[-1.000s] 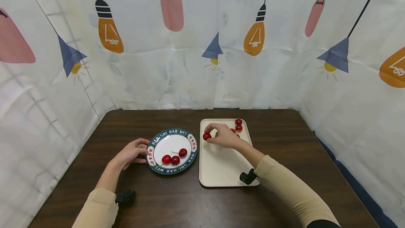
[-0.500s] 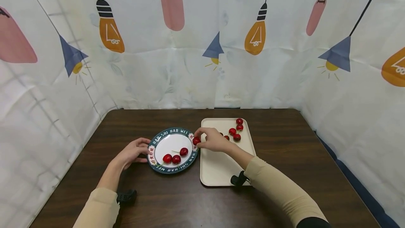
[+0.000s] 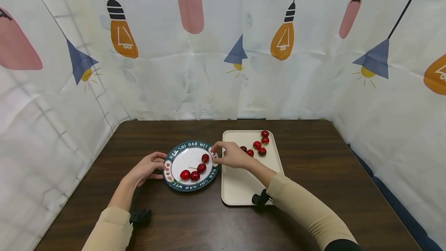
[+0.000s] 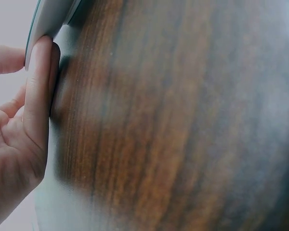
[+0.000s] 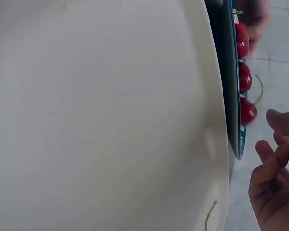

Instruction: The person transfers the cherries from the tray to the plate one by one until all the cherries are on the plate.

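A white plate with a lettered dark green rim [image 3: 175, 183] lies on the table, and several red cherries [image 3: 194, 176] rest in it. My left hand [image 3: 148, 169] pinches the plate's left edge; in the left wrist view its thumb [image 4: 40, 72] is against the plate's underside. At the plate's right rim is my right hand [image 3: 237, 155], thumb and fingers parted, with a cherry [image 3: 205, 158] just left of the fingertips. Nothing shows between those fingers. Under the right forearm lies a cream tray [image 3: 237, 189], carrying several more cherries [image 3: 257, 145] toward its far end.
The dark wooden table [image 3: 195, 220] has a patterned white curtain [image 3: 216, 88] around it. A loose green stem [image 5: 210, 215] lies near the tray's edge in the right wrist view. Plate and tray sit close side by side.
My right hand has carried a cherry leftward from the tray to the plate and let go of it there. The left hand has stayed at the plate's edge.
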{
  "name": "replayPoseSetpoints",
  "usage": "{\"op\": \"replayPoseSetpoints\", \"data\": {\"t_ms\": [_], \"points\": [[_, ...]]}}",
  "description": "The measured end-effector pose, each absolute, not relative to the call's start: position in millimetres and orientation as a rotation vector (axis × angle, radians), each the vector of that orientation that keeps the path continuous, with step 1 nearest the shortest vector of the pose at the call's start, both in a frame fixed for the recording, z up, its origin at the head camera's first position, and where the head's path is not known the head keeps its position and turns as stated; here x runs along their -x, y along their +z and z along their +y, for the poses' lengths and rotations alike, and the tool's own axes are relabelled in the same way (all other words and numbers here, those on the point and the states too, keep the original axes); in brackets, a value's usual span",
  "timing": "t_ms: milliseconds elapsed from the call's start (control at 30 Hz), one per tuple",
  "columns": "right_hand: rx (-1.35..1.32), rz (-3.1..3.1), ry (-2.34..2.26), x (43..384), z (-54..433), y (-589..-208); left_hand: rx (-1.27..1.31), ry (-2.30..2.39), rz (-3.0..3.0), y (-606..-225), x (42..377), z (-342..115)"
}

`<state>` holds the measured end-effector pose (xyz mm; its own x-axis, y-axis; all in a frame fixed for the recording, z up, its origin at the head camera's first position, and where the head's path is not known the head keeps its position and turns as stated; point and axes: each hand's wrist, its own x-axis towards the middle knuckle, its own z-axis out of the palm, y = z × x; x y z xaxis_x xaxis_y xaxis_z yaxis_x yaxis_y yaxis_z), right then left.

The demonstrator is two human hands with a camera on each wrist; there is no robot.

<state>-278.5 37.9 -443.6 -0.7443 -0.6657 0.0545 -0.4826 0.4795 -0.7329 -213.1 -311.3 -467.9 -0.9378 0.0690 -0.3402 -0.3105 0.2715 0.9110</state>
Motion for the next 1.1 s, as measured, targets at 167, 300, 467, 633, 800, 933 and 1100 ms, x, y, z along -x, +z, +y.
{"op": "replayPoseSetpoints", "data": {"t_ms": [167,300,467,633,800,933,1100], "points": [[0.964,2.498,-1.124,280.4,47.2,-442.8,0.219,1.708,2.234,-467.9,213.1,-311.5],[0.96,2.511,-1.132,282.4,56.1,-442.6,0.207,1.708,2.239,-469.1,213.5,-311.9],[0.95,2.544,-1.127,283.6,70.1,-441.9,0.198,1.699,2.246,-469.9,213.8,-312.3],[0.902,2.562,-1.153,282.3,86.7,-440.3,0.198,1.704,2.246,-469.5,214.1,-312.6],[0.883,2.557,-1.208,283.2,105.1,-440.0,0.201,1.712,2.241,-471.3,214.6,-312.4],[0.877,2.566,-1.242,284.9,122.2,-439.8,0.184,1.705,2.24,-471.5,214.8,-312.1],[0.829,2.606,-1.254,287.6,142.5,-438.7,0.188,1.707,2.235,-469.7,214.7,-311.5]]}}
